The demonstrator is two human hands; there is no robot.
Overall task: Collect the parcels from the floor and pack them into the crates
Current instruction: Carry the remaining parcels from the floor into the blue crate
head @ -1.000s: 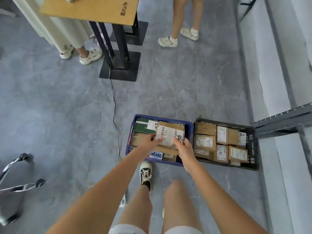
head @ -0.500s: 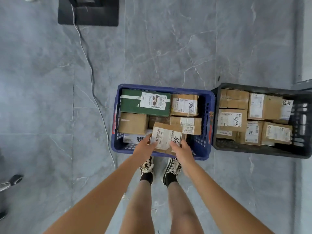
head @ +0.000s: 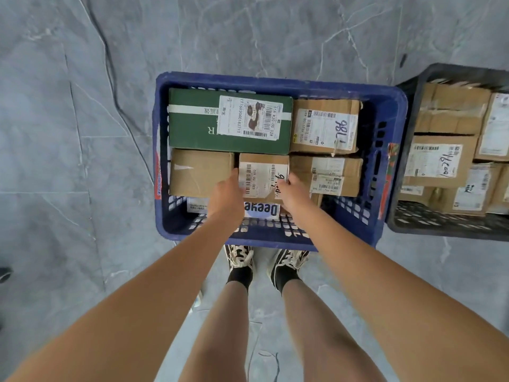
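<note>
As both hands (head: 259, 193) grip it, labelled parcel (head: 263, 176) between them, in blue crate (head: 275, 81)

Grey floor (head: 82, 133): two crates (head: 391, 166).

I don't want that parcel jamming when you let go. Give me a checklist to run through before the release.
1. Both hands on parcel: left hand and right hand hold its sides: ok.
2. Parcel over blue crate: ok.
3. Slot between plain brown box and labelled box: tight fit: cannot tell.
4. Parcel resting on something below: cannot tell.
5. Fingers free of neighbouring boxes: cannot tell.
</note>
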